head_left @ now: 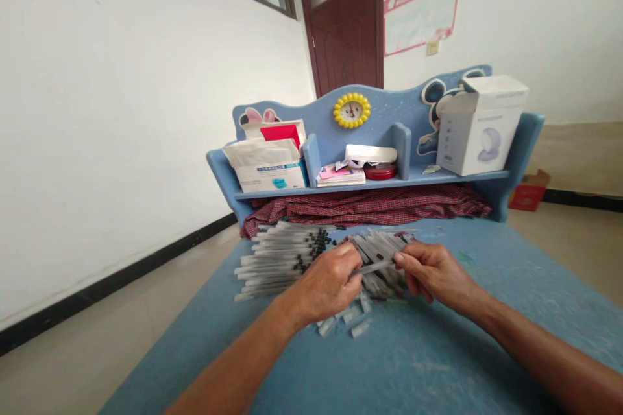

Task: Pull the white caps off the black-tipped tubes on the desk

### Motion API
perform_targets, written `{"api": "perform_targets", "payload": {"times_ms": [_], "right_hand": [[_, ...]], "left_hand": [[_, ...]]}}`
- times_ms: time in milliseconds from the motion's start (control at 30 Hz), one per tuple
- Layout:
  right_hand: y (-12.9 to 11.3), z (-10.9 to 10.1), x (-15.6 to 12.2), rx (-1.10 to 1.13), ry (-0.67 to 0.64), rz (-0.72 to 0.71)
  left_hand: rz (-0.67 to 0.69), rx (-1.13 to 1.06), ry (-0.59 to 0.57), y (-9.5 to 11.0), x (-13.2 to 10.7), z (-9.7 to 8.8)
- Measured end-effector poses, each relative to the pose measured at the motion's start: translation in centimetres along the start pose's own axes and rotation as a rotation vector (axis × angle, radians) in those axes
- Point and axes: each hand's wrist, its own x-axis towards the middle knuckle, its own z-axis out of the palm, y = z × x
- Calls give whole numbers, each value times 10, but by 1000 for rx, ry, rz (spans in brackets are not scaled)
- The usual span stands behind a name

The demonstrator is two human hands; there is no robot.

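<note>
A slim translucent pen barrel [374, 267] stretches between my two hands above the table. My left hand [331, 279] is closed around its left end. At its right end, my right hand [428, 272] pinches with thumb and forefinger, where a small dark piece shows. Left of and behind my left hand lies a stack of similar barrels [272, 259] with black ends [318, 243] pointing right. A second pile of clear tubes [377, 246] lies behind the held barrel, partly hidden by my hands. Several short clear caps [360, 328] are scattered in front.
The blue table [413, 363] has a back shelf [292, 193] holding a mask box [272, 175], papers [341, 176], a red round tin [379, 172] and a tall white box [479, 130]. A checked cloth [370, 205] lies beneath the shelf.
</note>
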Motion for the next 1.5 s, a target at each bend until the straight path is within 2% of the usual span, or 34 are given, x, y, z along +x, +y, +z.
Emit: {"api": "perform_targets", "payload": {"times_ms": [267, 533, 633, 833, 1100, 1267, 1433, 1500], "right_hand": [[1, 1, -2, 89, -98, 93], [2, -4, -2, 207, -183, 51], [3, -6, -1, 183, -167, 48], [6, -1, -2, -33, -106, 30], [1, 0, -3, 127, -131, 52], [3, 0, -3, -15, -109, 57], [4, 0, -2, 103, -154, 78], [4, 0, -2, 87, -165, 85]], "left_hand": [[27, -121, -12, -7, -7, 8], [29, -165, -50, -10, -11, 10], [18, -162, -40, -9, -10, 10], [20, -154, -8, -9, -10, 10], [13, -163, -23, -10, -11, 11], [9, -163, -27, -11, -10, 12], [9, -166, -38, -11, -10, 12], [7, -164, -39, -11, -10, 13]]}}
